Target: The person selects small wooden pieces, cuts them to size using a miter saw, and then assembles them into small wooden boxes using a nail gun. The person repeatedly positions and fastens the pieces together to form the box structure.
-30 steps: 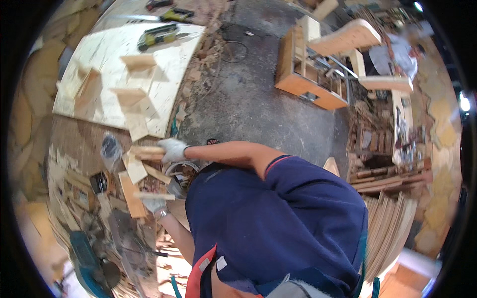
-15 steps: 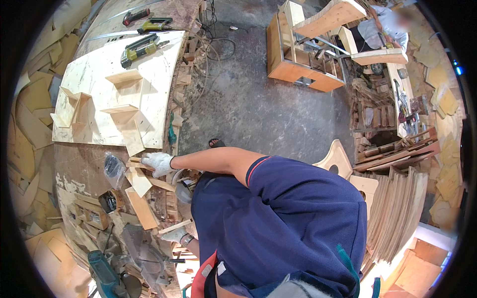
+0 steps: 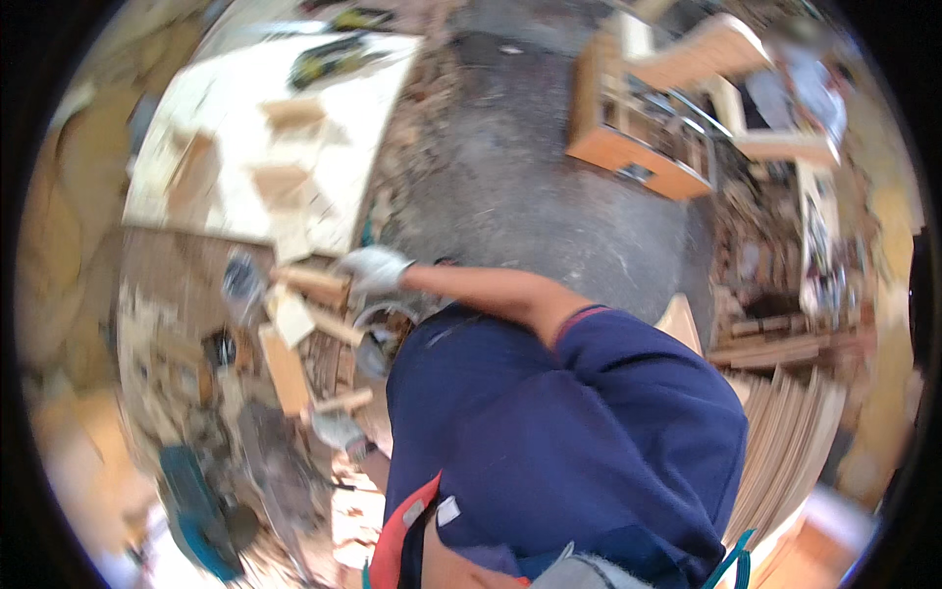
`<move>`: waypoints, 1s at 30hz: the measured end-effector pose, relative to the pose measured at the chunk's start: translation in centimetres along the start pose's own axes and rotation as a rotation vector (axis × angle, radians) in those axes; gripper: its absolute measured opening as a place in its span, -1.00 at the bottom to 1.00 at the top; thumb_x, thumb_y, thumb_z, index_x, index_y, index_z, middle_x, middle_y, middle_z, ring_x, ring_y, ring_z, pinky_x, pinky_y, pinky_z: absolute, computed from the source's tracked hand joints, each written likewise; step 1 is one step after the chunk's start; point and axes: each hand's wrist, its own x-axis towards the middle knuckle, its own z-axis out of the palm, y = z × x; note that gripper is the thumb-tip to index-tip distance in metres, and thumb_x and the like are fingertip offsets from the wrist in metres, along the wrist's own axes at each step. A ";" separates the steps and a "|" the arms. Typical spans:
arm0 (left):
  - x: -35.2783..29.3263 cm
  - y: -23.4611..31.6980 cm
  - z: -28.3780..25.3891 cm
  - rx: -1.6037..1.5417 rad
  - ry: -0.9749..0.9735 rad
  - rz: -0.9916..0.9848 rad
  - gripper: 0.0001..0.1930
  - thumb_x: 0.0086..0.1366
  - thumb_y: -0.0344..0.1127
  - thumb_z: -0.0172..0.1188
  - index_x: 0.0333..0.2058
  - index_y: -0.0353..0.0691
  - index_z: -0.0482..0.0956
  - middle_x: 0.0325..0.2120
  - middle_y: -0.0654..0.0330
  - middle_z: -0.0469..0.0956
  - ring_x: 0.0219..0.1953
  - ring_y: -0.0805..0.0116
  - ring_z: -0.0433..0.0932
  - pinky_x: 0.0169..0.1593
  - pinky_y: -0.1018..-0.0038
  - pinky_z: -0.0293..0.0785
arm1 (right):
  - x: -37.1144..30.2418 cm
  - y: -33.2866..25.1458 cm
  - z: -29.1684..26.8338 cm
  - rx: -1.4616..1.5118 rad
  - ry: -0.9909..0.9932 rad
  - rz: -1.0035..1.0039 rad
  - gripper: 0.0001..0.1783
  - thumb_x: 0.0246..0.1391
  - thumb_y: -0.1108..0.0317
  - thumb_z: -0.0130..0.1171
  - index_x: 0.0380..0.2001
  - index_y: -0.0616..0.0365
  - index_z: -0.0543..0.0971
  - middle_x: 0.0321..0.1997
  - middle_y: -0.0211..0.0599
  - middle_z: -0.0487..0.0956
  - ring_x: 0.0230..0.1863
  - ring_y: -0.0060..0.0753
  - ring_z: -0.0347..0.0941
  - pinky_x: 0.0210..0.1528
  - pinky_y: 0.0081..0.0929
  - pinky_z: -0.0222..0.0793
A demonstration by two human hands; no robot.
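My left hand (image 3: pixel 337 429), in a pale work glove with a watch at the wrist, is closed at a short wood strip (image 3: pixel 343 401) low on the cluttered bench. My gloved right hand (image 3: pixel 376 269) reaches out beside the end of a thick wood block (image 3: pixel 319 286), its fingers smeared by motion. Below that block, a small pale wood piece (image 3: pixel 292 316) overlaps a longer tan board (image 3: pixel 284 371). A clear plastic bag (image 3: pixel 240 279) lies to their left. A round metal container (image 3: pixel 386 329) stands between my hands, close to my body.
A large pale panel (image 3: pixel 221 221) carries small angled wood pieces (image 3: pixel 294 187) and a green power tool (image 3: pixel 324 61). A teal power saw (image 3: pixel 196 510) sits at lower left. Beyond the floor (image 3: pixel 510 187) stands a wooden cabinet (image 3: pixel 638 162); a person works behind it. Stacked boards (image 3: pixel 785 447) are at right.
The view has shifted and blurred. My right hand has moved right, along the wood block and away from the smaller pieces. My left hand stays at the wood strip.
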 end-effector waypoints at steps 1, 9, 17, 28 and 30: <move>-0.6 -0.9 -0.5 0.221 0.034 0.136 -0.64 0.48 -0.13 0.19 0.11 -0.22 0.55 -0.08 0.09 0.65 -0.10 0.20 0.68 -0.03 0.28 0.65 | -1.3 -0.3 -1.1 0.103 -0.089 0.089 -0.40 0.03 0.15 0.36 0.15 0.15 0.63 0.03 0.05 0.70 0.07 0.05 0.66 0.15 -0.12 0.56; -0.2 11.7 2.4 -0.622 0.216 -0.386 -0.67 0.53 -0.27 0.24 0.16 -0.17 0.43 -0.23 0.18 0.60 -0.33 0.38 0.67 -0.29 0.40 0.69 | -23.3 17.5 -0.7 0.031 0.099 0.931 -0.58 0.14 0.14 0.31 -0.13 0.33 0.69 -0.27 -0.11 0.75 -0.23 -0.22 0.70 -0.14 -0.23 0.56; 0.1 14.6 4.2 -0.921 0.078 -0.434 -0.77 0.57 -0.11 0.19 -0.06 -0.09 0.40 -0.28 0.21 0.58 -0.39 0.31 0.67 -0.27 0.39 0.69 | -47.4 23.6 4.6 0.008 0.254 1.254 -0.58 0.21 0.09 0.25 -0.19 0.30 0.67 -0.32 -0.04 0.72 -0.33 -0.14 0.70 -0.27 -0.18 0.56; 1.9 18.4 5.3 -1.062 -0.293 -0.200 -0.74 0.60 -0.34 0.07 0.17 -0.20 0.35 0.18 -0.03 0.54 0.01 0.18 0.66 0.14 0.18 0.70 | -46.2 24.0 8.4 0.218 0.432 0.993 -0.49 0.34 0.00 0.16 -0.10 0.33 0.68 -0.23 0.06 0.74 -0.29 -0.11 0.72 -0.17 -0.12 0.60; 1.8 18.4 5.6 -1.115 -0.326 -0.150 -0.75 0.58 -0.44 0.01 0.17 -0.21 0.34 0.26 -0.06 0.49 0.07 0.14 0.63 0.19 0.14 0.67 | -46.8 24.4 9.0 0.247 0.465 0.938 -0.47 0.36 -0.02 0.15 -0.09 0.33 0.69 -0.21 0.08 0.74 -0.29 -0.11 0.73 -0.16 -0.11 0.60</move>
